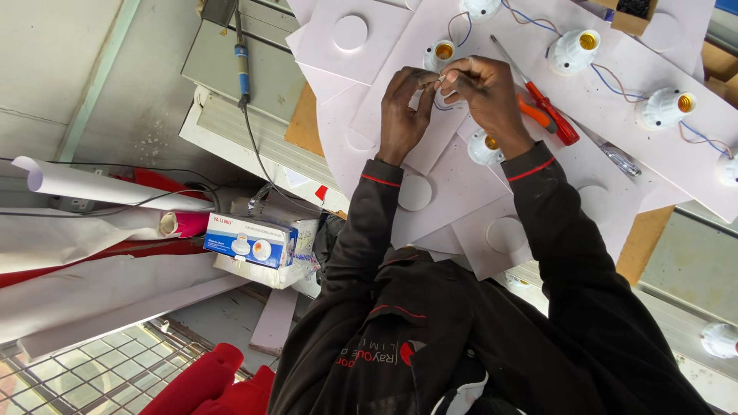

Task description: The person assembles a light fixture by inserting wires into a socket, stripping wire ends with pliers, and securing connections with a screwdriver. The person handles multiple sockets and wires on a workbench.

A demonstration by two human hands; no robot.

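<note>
Left hand (405,104) and right hand (483,91) both pinching a thin wire (440,78) together, over white boards (461,177) on the counter (lamp sockets (575,51) wired nearby), red screwdriver (538,96) lying just beside the right hand.

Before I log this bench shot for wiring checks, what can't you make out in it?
- Head view: the wire ends pinched between the left hand and right hand are too small and covered by fingertips.
- The lamp holder below is partly hidden by the right wrist.
- The far-right holder is cut off by the frame edge.
</note>
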